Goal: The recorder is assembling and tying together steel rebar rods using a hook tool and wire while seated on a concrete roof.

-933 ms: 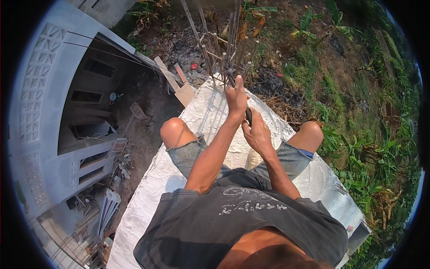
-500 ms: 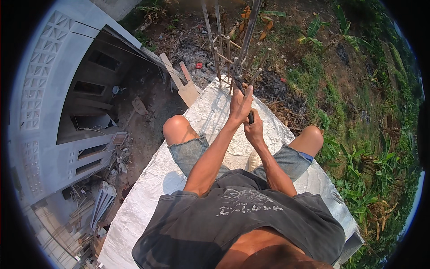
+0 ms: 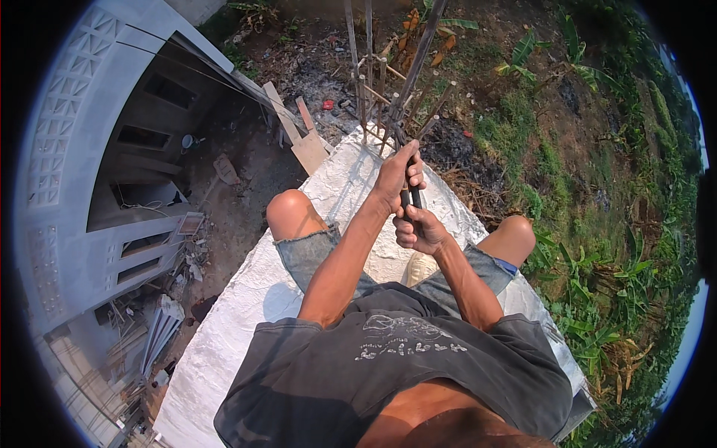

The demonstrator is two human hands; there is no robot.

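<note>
My left hand (image 3: pixel 394 178) is closed around the upper part of the dark handles of a pair of pincers (image 3: pixel 415 196). Lower down, my right hand (image 3: pixel 424 232) grips the ends of the same handles, fingers curled in. The tool's head reaches up to the foot of a thick dark steel bar (image 3: pixel 420 56); its jaws are too small to make out. Thinner upright rebars (image 3: pixel 352 37) rise just left of it, among short bar stubs and crosspieces. All of them stand at the far corner of the rough white slab (image 3: pixel 239 313) under me.
The slab's edges drop away on both sides. Below on the left lies a yard with a grey building (image 3: pixel 56 261), rubble and stacked sheets (image 3: pixel 163 328). Boards (image 3: pixel 308 151) lean by the far left edge. Plants (image 3: pixel 590 269) cover sloping ground on the right.
Both hands have shifted slightly, the right one lower along the handles, which now show between the hands. My view has moved a little; the bars appear slightly farther right.
</note>
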